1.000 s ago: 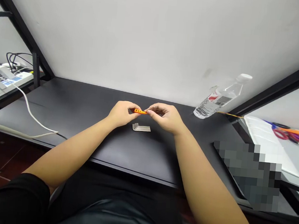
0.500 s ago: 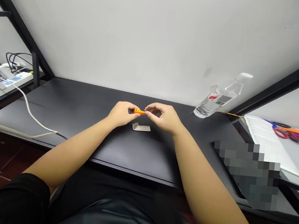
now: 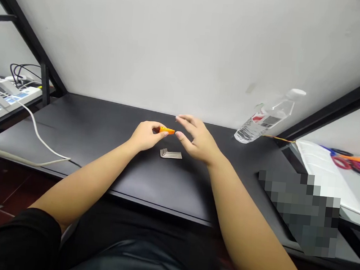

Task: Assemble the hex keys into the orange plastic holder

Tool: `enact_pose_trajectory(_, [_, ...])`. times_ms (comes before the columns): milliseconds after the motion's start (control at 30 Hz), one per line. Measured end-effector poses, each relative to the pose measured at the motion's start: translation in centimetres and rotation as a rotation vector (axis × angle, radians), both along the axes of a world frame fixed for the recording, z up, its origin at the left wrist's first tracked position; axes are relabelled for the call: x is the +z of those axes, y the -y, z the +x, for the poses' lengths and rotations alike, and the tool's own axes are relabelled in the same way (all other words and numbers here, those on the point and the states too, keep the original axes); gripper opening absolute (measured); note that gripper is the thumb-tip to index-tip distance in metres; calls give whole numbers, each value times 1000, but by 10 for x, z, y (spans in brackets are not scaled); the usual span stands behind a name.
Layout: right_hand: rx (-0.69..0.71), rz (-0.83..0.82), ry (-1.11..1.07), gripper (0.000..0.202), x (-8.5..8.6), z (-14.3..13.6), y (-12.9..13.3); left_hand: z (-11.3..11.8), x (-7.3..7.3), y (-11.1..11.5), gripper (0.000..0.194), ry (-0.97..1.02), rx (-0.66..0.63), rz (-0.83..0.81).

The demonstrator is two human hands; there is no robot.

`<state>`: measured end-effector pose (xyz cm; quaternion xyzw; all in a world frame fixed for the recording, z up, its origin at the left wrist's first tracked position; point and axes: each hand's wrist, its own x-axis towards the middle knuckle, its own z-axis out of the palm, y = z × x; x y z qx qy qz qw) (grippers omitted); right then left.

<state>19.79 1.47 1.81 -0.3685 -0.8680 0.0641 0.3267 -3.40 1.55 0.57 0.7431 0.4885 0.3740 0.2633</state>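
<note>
Between the thumb and fingers of my left hand (image 3: 146,136) is an orange hex key holder (image 3: 167,131), pinched above the dark table. Just to its right, my right hand (image 3: 197,138) has thumb and fingers spread, with nothing visible between them. A row of several silver L-shaped hex keys (image 3: 171,154) lies on the table below the two hands, their bent ends at the left.
A clear water bottle (image 3: 262,119) stands at the back right by the wall. Right of me are a pixelated dark object (image 3: 300,210), a white pouch (image 3: 329,175) and coloured scissors (image 3: 352,162). At left lie a power strip (image 3: 11,102) and white cable (image 3: 39,138).
My right hand has come off the orange holder and its fingers have spread and lifted. My left hand still grips the holder, which is turned slightly. The hex keys lie as before.
</note>
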Motion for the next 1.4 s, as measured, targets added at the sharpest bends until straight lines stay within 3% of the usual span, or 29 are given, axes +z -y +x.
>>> enact_pose_trajectory(100, [82,-97,147,43,1,0,2,-1,0,-1,23,6,-12,-7])
enact_pose_trajectory(267, [-42,-356,187,49,0,5,1,-1,-1,-2,20,39,10,4])
enact_pose_trajectory(400, [5,-561,336,47,-3,6,-1,0,-2,-2,17,50,28,9])
enact_pose_trajectory(567, [-4,-657,403,36,-4,2,0,1,-2,-2,18,42,-4,-3])
enact_pose_trajectory(733, [31,-659,420,28,-1,0,2,1,-5,-4,16,41,-34,1])
enact_pose_trajectory(900, [136,-521,327,17,6,5,5,0,-8,-6,15,85,-56,9])
enact_pose_trajectory(1167, [-85,-279,-347,23,10,1,9,0,-10,-8,15,142,-74,-4])
enact_pose_trajectory(1400, [-76,-324,-345,29,6,-9,11,2,-6,-6,17,165,-94,-5])
